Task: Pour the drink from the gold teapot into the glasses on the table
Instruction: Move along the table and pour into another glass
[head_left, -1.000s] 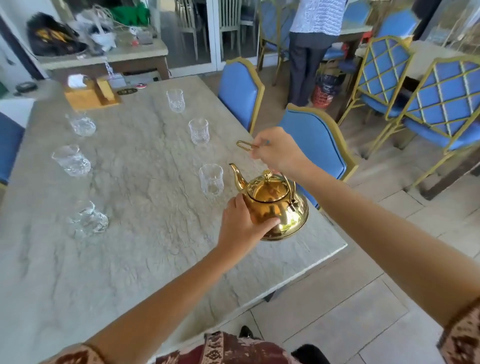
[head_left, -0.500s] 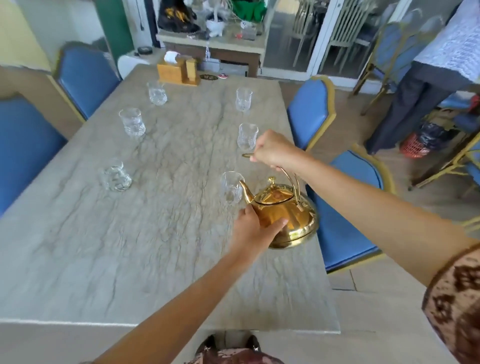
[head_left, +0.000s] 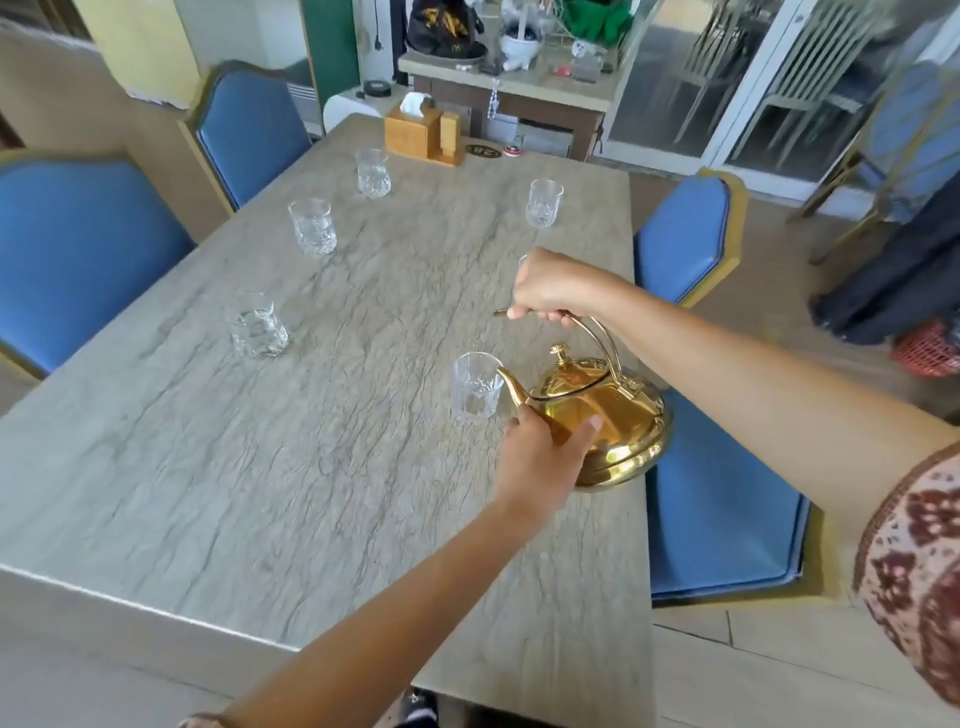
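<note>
The right hand (head_left: 553, 288) covers most of one glass (head_left: 521, 263) behind it; only a thin edge shows. The left hand (head_left: 540, 460) hides the front of the gold teapot (head_left: 602, 415), and I cannot tell if any drink leaves the spout. The standing person (head_left: 904, 260) at the right is blurred and cut by the edge. The things on the side table (head_left: 519, 85) are too small to name.

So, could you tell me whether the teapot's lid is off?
No, the lid sits closed on the gold teapot, knob up.
</note>
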